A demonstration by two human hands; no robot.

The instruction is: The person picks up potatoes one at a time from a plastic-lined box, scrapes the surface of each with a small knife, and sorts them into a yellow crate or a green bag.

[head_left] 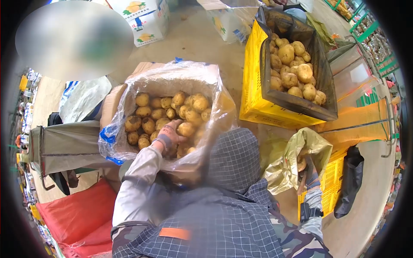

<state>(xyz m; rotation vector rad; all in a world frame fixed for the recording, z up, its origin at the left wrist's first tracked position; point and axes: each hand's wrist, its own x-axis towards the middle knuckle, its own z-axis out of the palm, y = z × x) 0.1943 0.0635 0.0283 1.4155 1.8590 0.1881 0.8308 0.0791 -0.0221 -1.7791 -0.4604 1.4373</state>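
Note:
My left hand [170, 133] reaches into a cardboard box [142, 69] lined with clear plastic. Its fingers and thumb are closed around a potato [186, 129], which rests among the other potatoes [148, 124] in the box. On the other side, my right hand [308, 172] is at the mouth of an olive-yellow woven bag [282, 165]. A brownish, potato-like thing [302, 163] shows beside it inside the opening. The right fingers are too blurred and covered to make out.
A yellow crate [254, 81] with a dark liner holds potatoes ahead to the right. Another yellow crate [331, 185] stands by the bag. Printed cartons [148, 26] are at the back. Red sacks [79, 210] lie at lower left. Another person's arm shows at the top right.

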